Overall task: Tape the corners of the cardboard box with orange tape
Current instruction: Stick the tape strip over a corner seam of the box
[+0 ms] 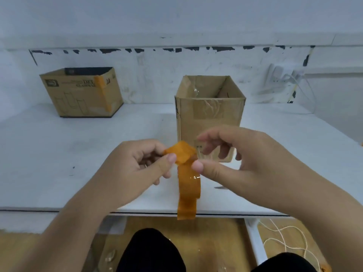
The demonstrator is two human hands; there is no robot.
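Orange tape (187, 185) is hanging in a strip between my two hands, its top end crumpled and its lower end dangling past the counter (59, 154) edge. My left hand (137, 165) is pinching the crumpled end between thumb and fingers; my right hand (241, 160) is gripping the strip just beside it with thumb and curled fingers. The open cardboard box (210, 118) is standing upright on the counter just behind my hands. A second box (82, 93), already carrying orange tape on one corner, is sitting far left by the wall
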